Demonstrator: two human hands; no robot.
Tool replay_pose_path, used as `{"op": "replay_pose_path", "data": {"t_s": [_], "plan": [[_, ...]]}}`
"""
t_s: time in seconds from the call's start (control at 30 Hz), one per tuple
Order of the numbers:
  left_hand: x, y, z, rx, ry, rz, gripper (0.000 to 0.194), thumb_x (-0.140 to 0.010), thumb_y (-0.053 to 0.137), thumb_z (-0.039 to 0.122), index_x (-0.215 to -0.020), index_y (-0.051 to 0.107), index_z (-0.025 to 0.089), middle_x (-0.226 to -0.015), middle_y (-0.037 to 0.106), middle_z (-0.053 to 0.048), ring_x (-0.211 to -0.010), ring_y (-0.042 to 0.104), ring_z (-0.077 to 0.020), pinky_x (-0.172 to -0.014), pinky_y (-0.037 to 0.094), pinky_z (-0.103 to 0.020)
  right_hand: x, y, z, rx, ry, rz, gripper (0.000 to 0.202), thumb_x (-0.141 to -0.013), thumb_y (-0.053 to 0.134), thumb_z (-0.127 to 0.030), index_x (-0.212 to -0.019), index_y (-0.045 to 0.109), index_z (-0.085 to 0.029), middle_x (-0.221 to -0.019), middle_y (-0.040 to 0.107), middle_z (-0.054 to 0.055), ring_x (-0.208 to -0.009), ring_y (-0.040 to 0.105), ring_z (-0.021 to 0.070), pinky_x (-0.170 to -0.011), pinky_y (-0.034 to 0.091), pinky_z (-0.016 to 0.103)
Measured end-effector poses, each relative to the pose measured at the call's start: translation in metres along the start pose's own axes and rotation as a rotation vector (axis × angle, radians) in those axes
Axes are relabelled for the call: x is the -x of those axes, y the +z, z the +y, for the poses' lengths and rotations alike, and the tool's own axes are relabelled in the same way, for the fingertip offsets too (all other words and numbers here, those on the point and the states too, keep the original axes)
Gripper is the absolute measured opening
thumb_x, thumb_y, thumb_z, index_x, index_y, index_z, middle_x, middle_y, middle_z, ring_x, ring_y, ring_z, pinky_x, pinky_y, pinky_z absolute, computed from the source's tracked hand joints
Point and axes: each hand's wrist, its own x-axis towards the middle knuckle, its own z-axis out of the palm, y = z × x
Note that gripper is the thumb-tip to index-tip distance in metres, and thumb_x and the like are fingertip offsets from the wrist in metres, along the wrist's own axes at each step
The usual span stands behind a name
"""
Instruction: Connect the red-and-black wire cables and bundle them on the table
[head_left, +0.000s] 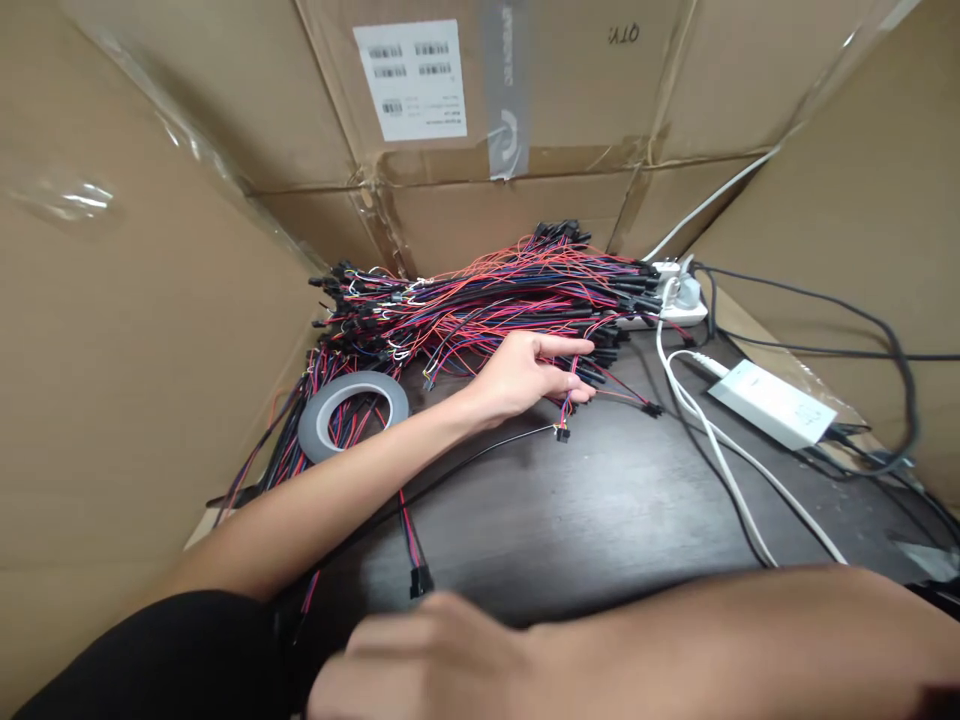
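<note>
My left hand (529, 375) reaches across from the left, thumb and fingers closed on a thin wire harness (565, 412) of coloured wires, one finger stretched out above. Its small black connector (562, 434) hangs just below the fingers. Behind that hand lies a large pile of wire harnesses (487, 290), mostly red, black and blue with black connectors. My right hand (420, 655) is low in the foreground, smeared by motion, its fingers not readable. Close above it is another black connector (421, 581) on red and blue wires.
A roll of grey tape (315, 425) rests on the wires at left. At right are a white power adapter (772, 403), white cables (720, 455) and a power strip (686, 312). Cardboard walls (442, 215) enclose the dark table (615, 500) on three sides.
</note>
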Motion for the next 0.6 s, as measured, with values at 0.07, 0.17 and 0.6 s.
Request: {"op": "replay_pose_path", "data": {"t_s": [0.07, 0.17, 0.6], "plan": [[0.000, -0.001, 0.000, -0.010, 0.004, 0.010, 0.057, -0.073, 0.063, -0.001, -0.129, 0.059, 0.005, -0.069, 0.075, -0.009, -0.065, 0.072, -0.0165, -0.067, 0.058, -0.025, 0.002, -0.036, 0.014, -0.080, 0.080, 0.198, 0.015, -0.090, 0.058, -0.019, -0.078, 0.066, -0.017, -0.080, 0.063, 0.000, -0.072, 0.057, 0.0114, -0.059, 0.046, 0.022], [-0.002, -0.004, -0.001, -0.067, 0.056, 0.019, 0.052, -0.069, 0.067, 0.001, -0.121, 0.065, 0.005, -0.075, 0.076, -0.009, -0.072, 0.073, -0.0187, -0.070, 0.058, -0.026, 0.015, -0.097, 0.048, -0.171, 0.362, 0.475, 0.013, -0.087, 0.063, -0.014, -0.078, 0.072, -0.018, -0.079, 0.065, 0.001, -0.072, 0.060, 0.0120, -0.066, 0.049, 0.025], [-0.003, 0.001, -0.014, 0.029, 0.138, 0.139, 0.054, -0.074, 0.068, 0.006, -0.127, 0.063, 0.012, -0.080, 0.077, -0.007, -0.076, 0.075, -0.0184, -0.075, 0.060, -0.024, 0.065, -0.139, 0.123, -0.698, 0.738, 1.078, 0.029, -0.066, 0.077, -0.016, -0.095, 0.077, -0.022, -0.066, 0.062, -0.003, -0.053, 0.051, 0.0075, -0.049, 0.041, 0.021]]}}
